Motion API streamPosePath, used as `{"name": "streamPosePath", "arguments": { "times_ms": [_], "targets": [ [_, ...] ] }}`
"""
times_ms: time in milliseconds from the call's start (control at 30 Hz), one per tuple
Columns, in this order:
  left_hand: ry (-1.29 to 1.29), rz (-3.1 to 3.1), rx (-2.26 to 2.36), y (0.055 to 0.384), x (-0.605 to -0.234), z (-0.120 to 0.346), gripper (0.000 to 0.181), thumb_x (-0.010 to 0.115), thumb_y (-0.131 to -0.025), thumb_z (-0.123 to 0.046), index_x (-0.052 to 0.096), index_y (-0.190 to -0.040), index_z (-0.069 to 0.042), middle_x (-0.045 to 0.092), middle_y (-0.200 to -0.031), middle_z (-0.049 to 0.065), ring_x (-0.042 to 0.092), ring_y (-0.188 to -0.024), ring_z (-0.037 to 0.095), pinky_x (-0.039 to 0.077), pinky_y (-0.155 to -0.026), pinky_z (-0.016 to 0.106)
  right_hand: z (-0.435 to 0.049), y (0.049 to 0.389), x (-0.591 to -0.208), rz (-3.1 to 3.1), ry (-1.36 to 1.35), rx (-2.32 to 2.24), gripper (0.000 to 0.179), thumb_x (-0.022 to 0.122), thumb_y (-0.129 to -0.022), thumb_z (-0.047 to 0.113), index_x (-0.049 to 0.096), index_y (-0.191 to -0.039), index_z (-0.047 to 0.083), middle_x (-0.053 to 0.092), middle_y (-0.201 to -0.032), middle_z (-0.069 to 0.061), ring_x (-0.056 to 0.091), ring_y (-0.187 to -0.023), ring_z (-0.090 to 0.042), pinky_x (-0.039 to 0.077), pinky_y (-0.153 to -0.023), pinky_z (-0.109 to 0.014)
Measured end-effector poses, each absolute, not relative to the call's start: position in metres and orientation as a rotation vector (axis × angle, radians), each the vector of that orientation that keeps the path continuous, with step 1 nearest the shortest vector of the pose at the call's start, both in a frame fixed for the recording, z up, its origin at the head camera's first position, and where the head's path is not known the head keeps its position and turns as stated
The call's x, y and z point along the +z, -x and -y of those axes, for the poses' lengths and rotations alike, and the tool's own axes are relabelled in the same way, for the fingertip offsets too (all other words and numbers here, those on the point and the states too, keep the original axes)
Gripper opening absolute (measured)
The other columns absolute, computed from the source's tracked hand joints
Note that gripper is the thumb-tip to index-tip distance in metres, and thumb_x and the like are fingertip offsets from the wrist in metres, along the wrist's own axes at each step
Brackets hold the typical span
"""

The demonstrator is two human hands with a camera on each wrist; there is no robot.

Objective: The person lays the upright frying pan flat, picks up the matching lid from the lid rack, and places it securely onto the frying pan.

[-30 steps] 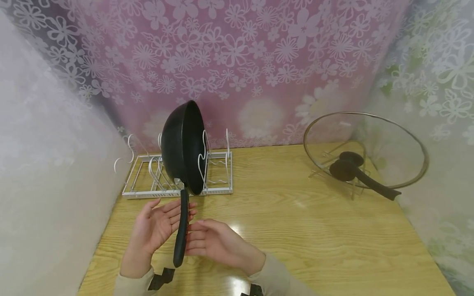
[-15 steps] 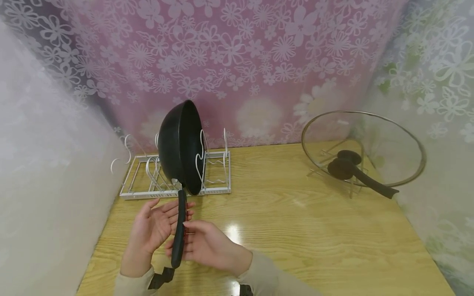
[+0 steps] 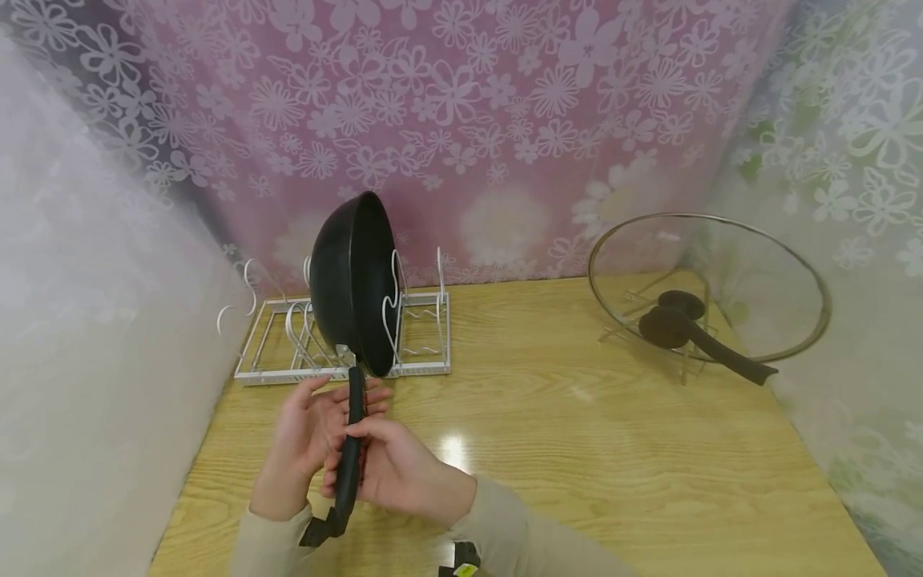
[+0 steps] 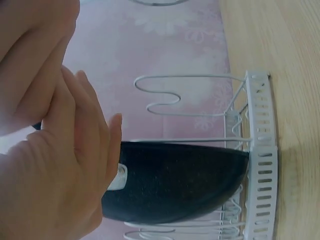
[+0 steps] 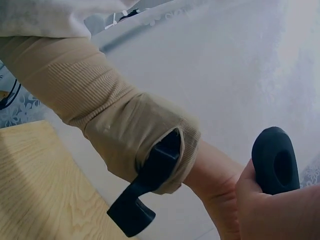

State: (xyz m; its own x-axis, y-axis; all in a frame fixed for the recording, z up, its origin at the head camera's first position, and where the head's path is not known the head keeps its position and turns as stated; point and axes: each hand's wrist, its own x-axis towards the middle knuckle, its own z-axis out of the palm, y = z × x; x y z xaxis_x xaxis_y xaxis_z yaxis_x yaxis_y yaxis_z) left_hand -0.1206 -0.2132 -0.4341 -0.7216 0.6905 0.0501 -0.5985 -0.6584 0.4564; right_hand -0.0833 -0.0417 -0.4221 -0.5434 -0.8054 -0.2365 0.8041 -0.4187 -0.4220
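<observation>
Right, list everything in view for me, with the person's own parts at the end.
pan: one, black, standing on edge in the rack
pan handle: one, black, jutting toward the person
rack: one, white, at the table's back left
glass lid: one, clear with a metallic rim, at right
lid knob and handle piece: one, dark, at the lid
wire stand: one, colour unclear, beneath the lid
table: one, yellowish wood, under everything
floral backdrop: one, pink and white, behind
side sheets: two, pale, left and right
wrist mounts: two, black, at the cuffs
sleeves: two, beige, on the forearms
left hand: one, bare, behind the handle
right hand: one, bare, gripping the handle
</observation>
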Motion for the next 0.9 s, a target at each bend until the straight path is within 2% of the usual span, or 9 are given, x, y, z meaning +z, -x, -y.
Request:
{"name": "streamPosePath", "arguments": {
  "times_ms": [200,367,500,633,733,900],
  "targets": [
    [-0.278,-0.581,2.31,0.124,-0.429,0.205,0.07,0.001,-0.106,-0.03,0.043,-0.138,0.015,0.057,-0.134,0.027,0.059,-0.121,0.033,0.042,-0.108,0.037,0.049,0.084,-0.421,-0.574,-0.022,-2.041,0.016,0.043,-0.096,0.022,0.049,-0.085,0.012,0.048,-0.075,0.003,0.045,-0.067,-0.013,0.043,-0.075,-0.027],
    [-0.273,-0.574,2.299,0.126,-0.427,0.203,0.069,0.001,-0.105,-0.029,0.045,-0.137,0.014,0.058,-0.132,0.027,0.062,-0.117,0.032,0.045,-0.105,0.037,0.052,0.08,-0.424,-0.501,-0.046,-2.033,0.018,0.044,-0.095,0.019,0.048,-0.078,0.016,0.045,-0.07,0.006,0.045,-0.062,-0.008,0.039,-0.069,-0.022],
    [-0.239,-0.604,2.287,0.129,-0.426,0.202,0.067,0.003,-0.106,-0.029,0.049,-0.132,0.012,0.063,-0.121,0.022,0.067,-0.103,0.028,0.053,-0.092,0.032,0.054,0.078,-0.426,-0.436,-0.017,-2.025,0.023,0.041,-0.096,0.02,0.046,-0.073,0.018,0.042,-0.065,0.009,0.044,-0.057,-0.004,0.038,-0.065,-0.019],
    [-0.162,-0.69,2.273,0.131,-0.422,0.201,0.06,0.007,-0.107,-0.03,0.054,-0.12,0.005,0.068,-0.103,0.015,0.067,-0.082,0.022,0.055,-0.077,0.028,0.057,0.077,-0.428,-0.392,0.051,-2.024,0.03,0.037,-0.096,0.02,0.045,-0.067,0.02,0.038,-0.06,0.011,0.042,-0.052,-0.002,0.036,-0.06,-0.017],
    [-0.111,-0.755,2.268,0.131,-0.419,0.198,0.054,0.012,-0.107,-0.029,0.056,-0.111,0.001,0.067,-0.092,0.011,0.065,-0.072,0.018,0.054,-0.071,0.025,0.06,0.076,-0.428,-0.367,0.112,-2.025,0.035,0.033,-0.096,0.02,0.041,-0.062,0.021,0.035,-0.056,0.013,0.038,-0.048,0.0,0.03,-0.055,-0.016],
    [-0.094,-0.722,2.273,0.132,-0.417,0.191,0.045,0.015,-0.107,-0.026,0.053,-0.1,-0.003,0.058,-0.078,0.005,0.059,-0.063,0.015,0.051,-0.061,0.023,0.064,0.075,-0.426,-0.343,0.152,-2.028,0.039,0.028,-0.095,0.017,0.034,-0.057,0.023,0.034,-0.049,0.015,0.032,-0.041,0.002,0.019,-0.047,-0.015]
  ]
}}
